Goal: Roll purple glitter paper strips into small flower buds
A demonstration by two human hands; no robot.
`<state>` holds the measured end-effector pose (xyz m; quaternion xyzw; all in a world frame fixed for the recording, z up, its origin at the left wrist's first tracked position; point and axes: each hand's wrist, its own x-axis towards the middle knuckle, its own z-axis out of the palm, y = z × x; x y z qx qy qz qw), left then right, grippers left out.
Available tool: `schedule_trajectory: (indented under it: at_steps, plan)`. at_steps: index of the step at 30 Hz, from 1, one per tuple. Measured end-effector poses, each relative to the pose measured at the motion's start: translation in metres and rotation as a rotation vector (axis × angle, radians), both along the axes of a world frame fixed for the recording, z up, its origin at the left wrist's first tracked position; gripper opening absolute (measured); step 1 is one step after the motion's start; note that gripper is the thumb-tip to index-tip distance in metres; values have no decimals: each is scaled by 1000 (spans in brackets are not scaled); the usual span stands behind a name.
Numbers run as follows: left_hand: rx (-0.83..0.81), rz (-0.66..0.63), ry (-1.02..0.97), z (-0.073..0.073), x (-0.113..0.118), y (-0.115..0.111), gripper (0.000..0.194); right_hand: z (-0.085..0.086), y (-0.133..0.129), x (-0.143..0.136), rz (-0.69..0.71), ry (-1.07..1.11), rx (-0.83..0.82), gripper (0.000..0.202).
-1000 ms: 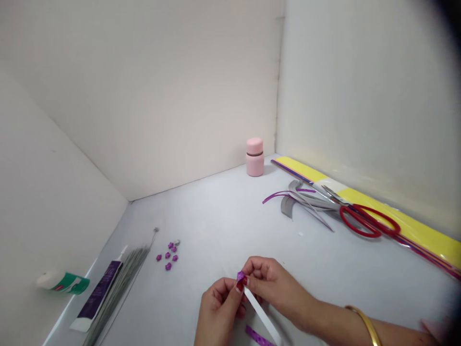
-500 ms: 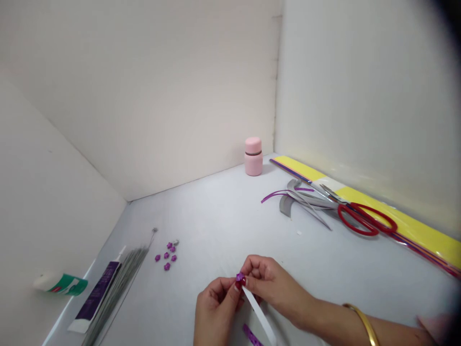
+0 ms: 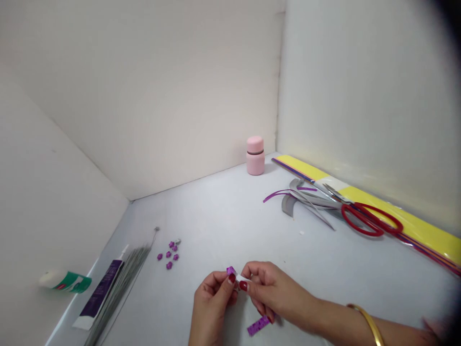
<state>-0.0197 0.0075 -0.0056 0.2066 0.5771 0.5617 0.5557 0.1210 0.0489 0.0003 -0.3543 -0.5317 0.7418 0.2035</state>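
Observation:
My left hand (image 3: 212, 302) pinches a small folded knot (image 3: 231, 271) of shiny purple paper strip between thumb and fingers. Close beside it, my right hand (image 3: 268, 290) grips the same paper strip (image 3: 258, 326) near the knot, thumb against fingers. Its white back shows between the two hands, and a patterned purple end hangs out below my right hand. To the left of my hands, several little purple paper stars (image 3: 169, 265) lie on the table, with a silvery one (image 3: 177, 241) among them.
Thin grey wires (image 3: 120, 288) lie beside a purple-and-white glue tube (image 3: 103, 288) at left, near a green-and-white bottle (image 3: 68, 282). A pink jar (image 3: 255, 156) stands at the back. Red-handled scissors (image 3: 372, 218), grey and purple strips (image 3: 288, 204) and a yellow pack (image 3: 396, 216) lie right.
The knot has shifted left with my left hand, and my hands have drawn slightly apart. The strip's loose end has turned, now showing its purple side below my right hand.

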Motion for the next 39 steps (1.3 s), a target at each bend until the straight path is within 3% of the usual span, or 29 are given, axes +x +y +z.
schedule_trajectory:
  at_steps: [12, 23, 27, 32, 35, 39]
  plan:
    - [-42, 20, -64, 1, -5, 3, 38, 3, 3, 2, 33, 3, 88, 22]
    - [-20, 15, -14, 2, -6, 4, 28, 3, 6, 3, 61, -3, 50, 16]
    - [-16, 4, -11, 4, -11, 5, 27, 16, 8, 7, 40, 112, -79, 31]
    - [-31, -21, -55, 0, -17, 5, 30, 34, 16, 15, 49, 354, -241, 20]
    - [-36, -4, -71, -4, -19, 7, 32, 36, 17, 17, 82, 273, -27, 25]
    - [-36, -5, -104, -4, -17, 8, 34, 30, 13, 16, 134, -20, 644, 35]
